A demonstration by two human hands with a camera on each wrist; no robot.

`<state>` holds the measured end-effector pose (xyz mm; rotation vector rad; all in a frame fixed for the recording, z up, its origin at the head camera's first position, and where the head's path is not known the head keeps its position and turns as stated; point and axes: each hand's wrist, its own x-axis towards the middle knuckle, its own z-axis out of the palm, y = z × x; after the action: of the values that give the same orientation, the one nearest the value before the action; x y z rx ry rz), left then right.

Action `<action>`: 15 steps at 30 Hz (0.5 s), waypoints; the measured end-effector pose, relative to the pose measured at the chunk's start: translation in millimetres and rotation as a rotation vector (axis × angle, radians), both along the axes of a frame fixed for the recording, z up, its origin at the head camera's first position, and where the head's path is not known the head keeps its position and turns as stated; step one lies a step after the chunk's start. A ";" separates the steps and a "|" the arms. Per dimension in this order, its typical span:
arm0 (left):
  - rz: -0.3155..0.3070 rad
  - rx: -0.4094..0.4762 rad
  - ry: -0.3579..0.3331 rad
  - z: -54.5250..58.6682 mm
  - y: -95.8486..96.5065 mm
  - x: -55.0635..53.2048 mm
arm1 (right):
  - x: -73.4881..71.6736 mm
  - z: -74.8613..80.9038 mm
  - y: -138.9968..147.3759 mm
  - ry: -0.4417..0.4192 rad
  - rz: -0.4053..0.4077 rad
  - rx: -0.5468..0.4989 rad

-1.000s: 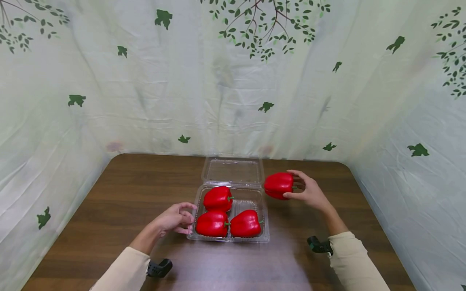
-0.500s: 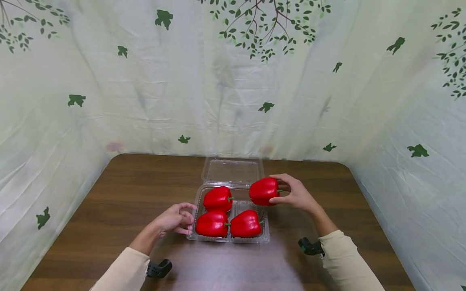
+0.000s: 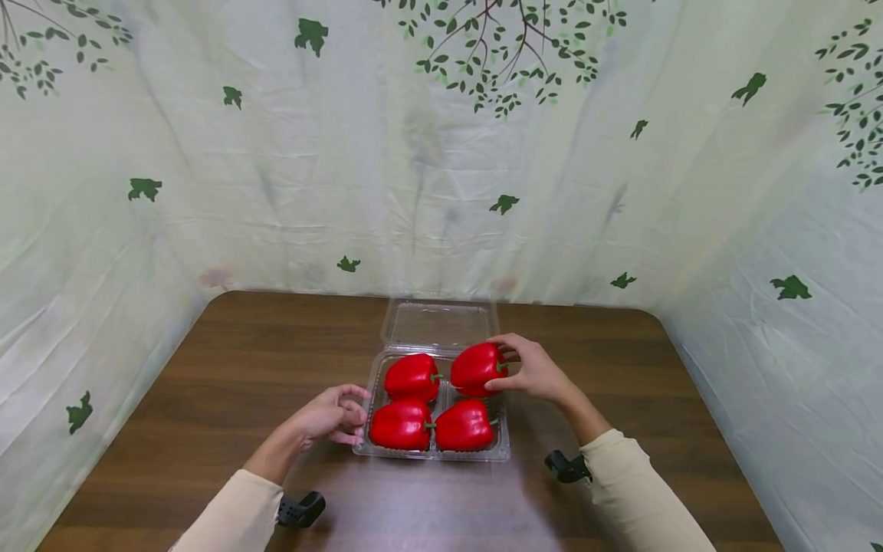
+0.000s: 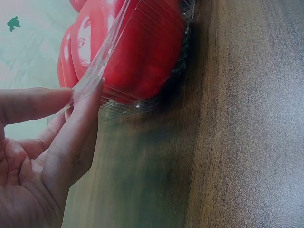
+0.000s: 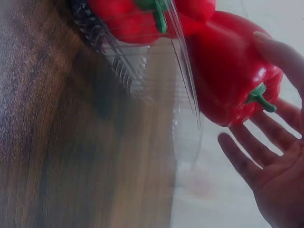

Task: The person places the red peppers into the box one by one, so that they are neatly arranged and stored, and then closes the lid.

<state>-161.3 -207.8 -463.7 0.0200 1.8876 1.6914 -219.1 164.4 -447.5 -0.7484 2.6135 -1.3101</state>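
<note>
A clear plastic clamshell container (image 3: 472, 455) stands on the table with three red bell peppers in it: one at the back left (image 3: 411, 377), one at the front left (image 3: 400, 425), one at the front right (image 3: 464, 425). My left hand (image 3: 333, 418) pinches its left rim (image 4: 100, 64) between thumb and fingers. With my right hand (image 3: 541, 372) I hold another red bell pepper (image 3: 476, 369) by its stem end, over the back right compartment. The right wrist view puts this bell pepper (image 5: 230, 66) above the rim; its underside is partly hidden.
The container's clear lid (image 3: 439, 323) lies folded back towards the far edge of the brown wooden table (image 3: 276, 330). Whitish curtains (image 3: 386, 169) with a leaf print hang behind and at both sides.
My right hand has carried its bell pepper leftwards, from beside the container to over the back right compartment. The left hand has stayed at the left rim.
</note>
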 end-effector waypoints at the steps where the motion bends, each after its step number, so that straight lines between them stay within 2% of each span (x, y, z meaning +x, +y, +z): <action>1: 0.001 0.001 0.001 -0.5 -0.1 0.0 | -0.3 -0.1 -1.9 0.002 -0.002 0.014; 7: -0.003 0.010 0.004 -1.8 -0.7 0.4 | -0.2 0.6 -11.3 -0.011 -0.011 0.059; 15: -0.006 0.003 0.003 -0.6 -1.2 0.0 | -0.6 0.1 -21.6 0.015 -0.020 0.111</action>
<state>-161.3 -209.0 -464.3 0.0298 1.8857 1.6907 -219.7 142.9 -447.4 -0.7194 2.6868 -1.1567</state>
